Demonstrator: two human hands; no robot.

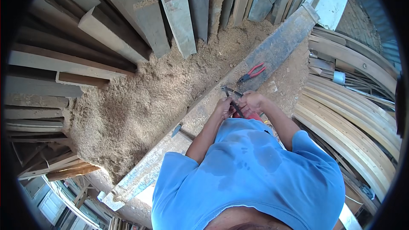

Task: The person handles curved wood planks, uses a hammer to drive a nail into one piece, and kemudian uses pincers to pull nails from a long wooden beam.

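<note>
A pair of dark-handled pincers (233,91) is between my hands, its head toward the plank and its two handles spread apart. My left hand (223,107) is closed around the lower handle, close to my shirt. The fingers of my right hand (252,101) are wrapped round the other handle. Whether a small piece is also held between my fingers, I cannot make out. Just beyond them, red-handled pliers (254,73) lie on the long worn plank (279,44). Further to the left, a small flat-bladed tool (176,130) rests by the plank's edge.
Wood shavings (128,119) cover the floor beyond the plank. Upright boards (174,12) lean in a row at the far side and left. Curved stacked timber (349,121) lies to my right, with a pale blue cup-like thing (339,77) among the scraps.
</note>
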